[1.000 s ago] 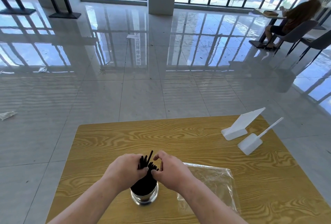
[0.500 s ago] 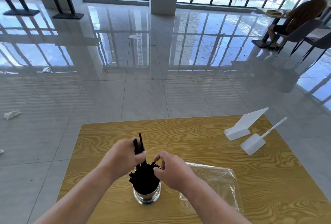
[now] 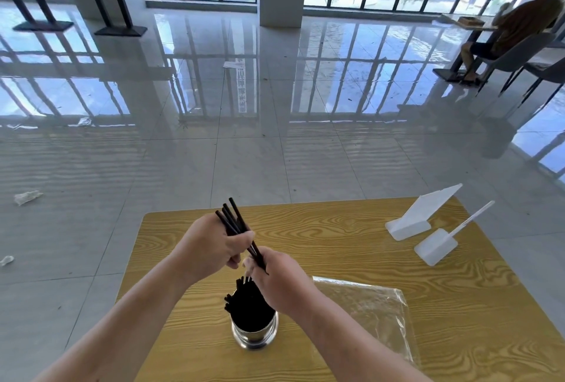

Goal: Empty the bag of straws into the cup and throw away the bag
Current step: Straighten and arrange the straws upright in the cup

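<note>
While my left hand [image 3: 214, 247] is gripping a few loose straws [image 3: 234, 219] slanting above the cup [image 3: 255, 334], my right hand [image 3: 284, 283] is pinching their lower ends. The bunched straws [image 3: 249, 305] are standing in the cup, and the bag [image 3: 367, 311] is lying flat on the counter [image 3: 336, 228] just right of it.

A handful of straws [image 3: 234, 222], thin and black, slants above the cup [image 3: 255, 335]. The left hand [image 3: 211, 247] grips their middle and the right hand [image 3: 281, 280] pinches their lower ends. The other straws [image 3: 247, 305] stand packed in the shiny metal cup, which sits upright on the worktop [image 3: 336, 235]. The bag [image 3: 367, 308], clear plastic and flat, lies just right of the cup.
</note>
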`<state>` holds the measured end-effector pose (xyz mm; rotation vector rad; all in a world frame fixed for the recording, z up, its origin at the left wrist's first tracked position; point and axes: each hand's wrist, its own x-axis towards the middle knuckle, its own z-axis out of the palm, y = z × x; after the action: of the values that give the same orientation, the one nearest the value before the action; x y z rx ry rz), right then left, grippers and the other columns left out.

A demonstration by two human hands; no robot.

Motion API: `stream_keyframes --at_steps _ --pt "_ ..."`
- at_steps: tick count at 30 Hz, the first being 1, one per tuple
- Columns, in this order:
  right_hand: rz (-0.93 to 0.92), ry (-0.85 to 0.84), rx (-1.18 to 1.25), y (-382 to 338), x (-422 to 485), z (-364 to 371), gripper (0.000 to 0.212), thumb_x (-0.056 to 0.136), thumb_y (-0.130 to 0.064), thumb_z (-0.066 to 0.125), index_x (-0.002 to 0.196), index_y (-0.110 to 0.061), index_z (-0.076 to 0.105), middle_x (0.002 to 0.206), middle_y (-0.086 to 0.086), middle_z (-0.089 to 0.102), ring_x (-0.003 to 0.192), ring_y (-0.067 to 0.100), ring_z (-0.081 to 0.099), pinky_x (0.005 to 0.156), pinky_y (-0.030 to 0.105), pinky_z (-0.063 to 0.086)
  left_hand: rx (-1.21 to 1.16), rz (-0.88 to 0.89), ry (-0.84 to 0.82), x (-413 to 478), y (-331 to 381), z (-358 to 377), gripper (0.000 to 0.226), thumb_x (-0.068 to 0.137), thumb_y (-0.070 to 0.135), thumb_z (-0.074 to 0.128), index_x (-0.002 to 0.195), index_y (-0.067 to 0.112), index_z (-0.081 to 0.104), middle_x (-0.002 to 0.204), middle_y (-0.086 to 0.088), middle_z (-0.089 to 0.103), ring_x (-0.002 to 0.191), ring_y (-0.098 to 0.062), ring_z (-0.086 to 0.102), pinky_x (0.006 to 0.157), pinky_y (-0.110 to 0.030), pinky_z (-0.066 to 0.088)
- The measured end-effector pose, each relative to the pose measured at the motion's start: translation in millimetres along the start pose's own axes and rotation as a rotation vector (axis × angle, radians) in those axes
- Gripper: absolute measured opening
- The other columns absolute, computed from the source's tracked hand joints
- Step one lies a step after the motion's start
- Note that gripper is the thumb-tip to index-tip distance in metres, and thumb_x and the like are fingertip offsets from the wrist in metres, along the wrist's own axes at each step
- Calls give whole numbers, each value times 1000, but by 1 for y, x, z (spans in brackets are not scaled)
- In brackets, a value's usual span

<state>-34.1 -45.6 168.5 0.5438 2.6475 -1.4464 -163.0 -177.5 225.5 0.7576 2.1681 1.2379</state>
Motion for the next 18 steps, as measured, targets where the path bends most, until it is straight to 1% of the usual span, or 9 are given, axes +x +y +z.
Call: stream_keyframes --at_steps 2,3,4,6,8,11,13,15,18 --pt "14 1 37 -4 0 -1 23 108 -40 46 96 -29 62 87 0 75 71 17 67 69 42 57 -81 -18 24 0 1 -1 17 94 21 78 77 21 78 63 -5 72 58 -18 71 56 -25 59" --pt "26 -5 69 -5 1 -2 23 109 -39 46 97 -30 62 87 0 75 74 18 69 73 40 58 -143 -40 28 0 2 -1 16 93 22 80 78 19 79 64 -5 72 59 -19 71 58 -26 60" --pt "41 -15 115 -6 1 -2 23 110 -39 46 98 -29 63 84 -1 74 71 17 69 73 37 58 -217 -73 27 -1 2 -2 14 91 24 83 79 18 81 66 -5 72 61 -19 70 59 -27 60" --pt "68 -38 196 -8 1 -2 24 111 -38 47 99 -28 65 75 -4 67 64 12 61 66 33 53 -360 -130 21 -2 4 -3 16 83 30 88 82 14 83 70 -6 72 64 -19 69 62 -29 61" --pt "84 -46 230 -8 1 -2 24 111 -38 49 99 -27 67 69 -9 60 61 7 54 61 25 46 -465 -169 6 -3 4 -4 29 72 38 89 86 13 83 75 -5 73 66 -17 68 64 -29 60" --pt "118 -111 446 -13 0 -7 24 111 -34 53 101 -19 68 63 -7 52 51 7 44 50 21 37 -592 -211 -46 -4 2 -5 33 70 39 88 92 14 85 81 -3 72 65 -13 63 62 -26 58" --pt "154 -175 639 -18 -1 -12 25 111 -35 53 99 -17 65 62 -4 50 48 10 41 47 23 34 -598 -223 -89 -3 0 -3 33 76 35 85 101 13 84 81 -3 70 62 -12 58 58 -24 55" --pt "180 -229 760 -21 -1 -17 26 111 -37 55 97 -17 64 62 -1 50 48 12 40 47 25 34 -541 -212 -126 -3 -2 0 30 83 33 80 103 12 84 77 -7 68 59 -12 53 53 -23 49" --pt "181 -301 786 -21 -2 -22 25 109 -37 57 98 -16 65 65 2 56 49 15 47 49 27 42 -428 -161 -109 -2 -4 4 29 85 39 77 99 15 85 74 -11 62 58 -15 45 51 -26 41"
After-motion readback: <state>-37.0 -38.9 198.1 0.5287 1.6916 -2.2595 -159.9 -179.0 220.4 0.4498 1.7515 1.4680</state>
